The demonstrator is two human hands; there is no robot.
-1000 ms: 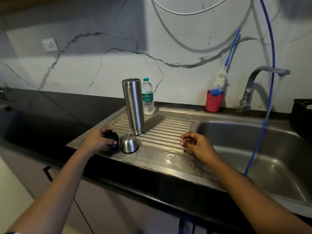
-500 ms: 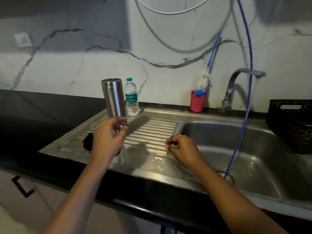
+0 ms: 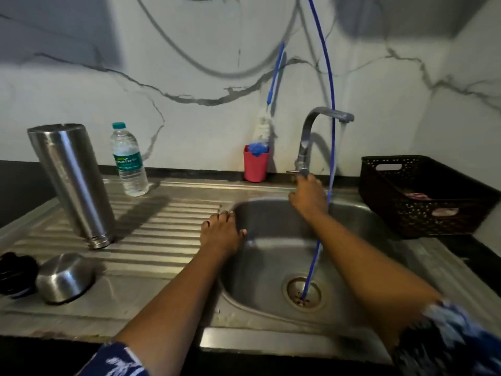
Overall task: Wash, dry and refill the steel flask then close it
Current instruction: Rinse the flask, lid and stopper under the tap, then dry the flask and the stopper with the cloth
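Observation:
The steel flask (image 3: 73, 183) stands upside down, mouth down, on the ribbed drainboard (image 3: 162, 229) at the left. Its steel cup lid (image 3: 63, 278) lies dome up near the front left, and beside it sits the black stopper (image 3: 16, 272). My left hand (image 3: 221, 234) rests flat on the drainboard at the basin's left rim, holding nothing. My right hand (image 3: 307, 195) reaches to the base of the tap (image 3: 311, 137) and grips its lever.
A small plastic water bottle (image 3: 128, 161) stands behind the flask. A red cup (image 3: 255, 165) with a brush sits by the wall. A blue hose (image 3: 325, 131) hangs into the sink drain (image 3: 303, 293). A dark basket (image 3: 423, 194) stands at the right.
My left hand has left the flask's lid area and moved right to the basin rim. My right hand has gone up and back to the tap lever. The camera moved closer and right.

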